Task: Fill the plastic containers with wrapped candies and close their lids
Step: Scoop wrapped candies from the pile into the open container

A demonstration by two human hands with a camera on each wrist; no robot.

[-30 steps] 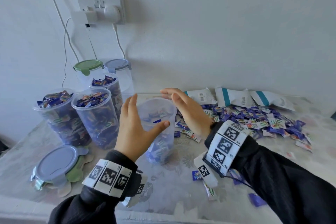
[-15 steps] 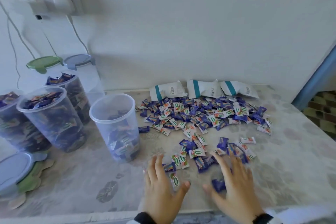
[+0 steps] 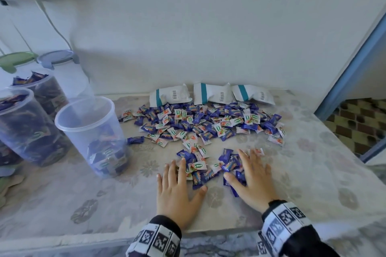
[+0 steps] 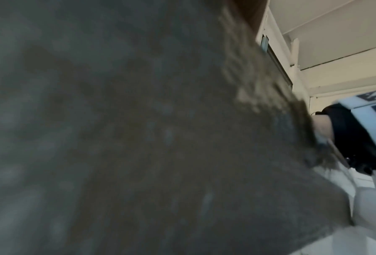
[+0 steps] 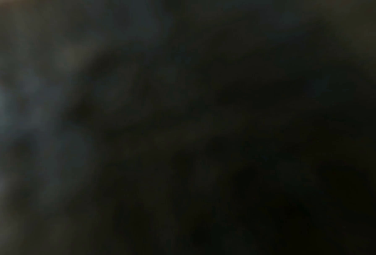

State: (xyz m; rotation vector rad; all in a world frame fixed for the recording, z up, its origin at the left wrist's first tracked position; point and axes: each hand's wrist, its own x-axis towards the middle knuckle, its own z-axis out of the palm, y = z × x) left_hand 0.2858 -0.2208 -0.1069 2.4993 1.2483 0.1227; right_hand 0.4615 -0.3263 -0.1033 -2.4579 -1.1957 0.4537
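A clear plastic container (image 3: 92, 131), lidless and about a third full of wrapped candies, stands left of centre. A wide heap of purple and white wrapped candies (image 3: 206, 123) covers the table behind my hands. My left hand (image 3: 177, 185) lies flat with straight fingers on the table, touching a small cluster of candies (image 3: 200, 168). On the other side of that cluster my right hand (image 3: 250, 177) lies flat too, its fingers over a few candies. Both wrist views are dark and blurred.
Two fuller lidless containers (image 3: 23, 123) stand at the far left, with lidded ones (image 3: 56, 64) behind. Three white and teal bags (image 3: 211, 95) lie against the wall. The table's front edge (image 3: 83, 240) runs below my wrists; a doorway (image 3: 359, 119) opens at right.
My hands left the container and came down flat beside loose candies near the front edge. Since half a second ago they have slid forward, bunching candies between them.
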